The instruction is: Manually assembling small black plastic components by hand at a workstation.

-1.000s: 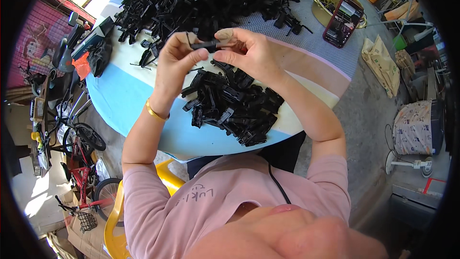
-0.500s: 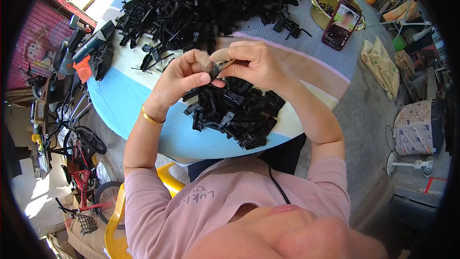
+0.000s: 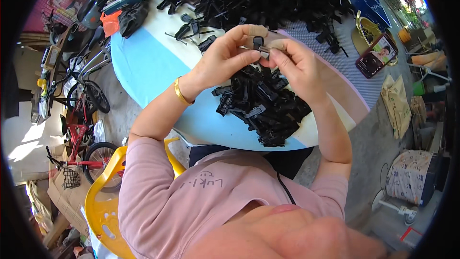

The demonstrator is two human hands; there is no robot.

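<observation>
My left hand (image 3: 227, 60) is closed, pinching a small black plastic piece (image 3: 258, 43) between thumb and fingers. My right hand (image 3: 298, 69) is closed on the same piece from the other side, thumb against fingers. A short pale, shiny bit shows where the fingertips meet, too small to name. Tan covers wrap some fingers of both hands. Just below the hands, on the table, lies a smaller heap of black plastic pieces (image 3: 256, 111). Beyond them spreads a large pile of similar black parts (image 3: 268, 2), several with thin stems.
The round table (image 3: 143, 74) has a blue, white and brown cover. At its right edge a phone (image 3: 377, 56) leans on a gold basin (image 3: 360, 38), with a blue crate (image 3: 368, 7) behind. A black bag (image 3: 133, 20) lies far left. A yellow chair (image 3: 103, 206) stands beside me.
The view has shifted, so the table appears farther right. My hands have turned the black piece so more of it shows between the fingertips. Both still hold it.
</observation>
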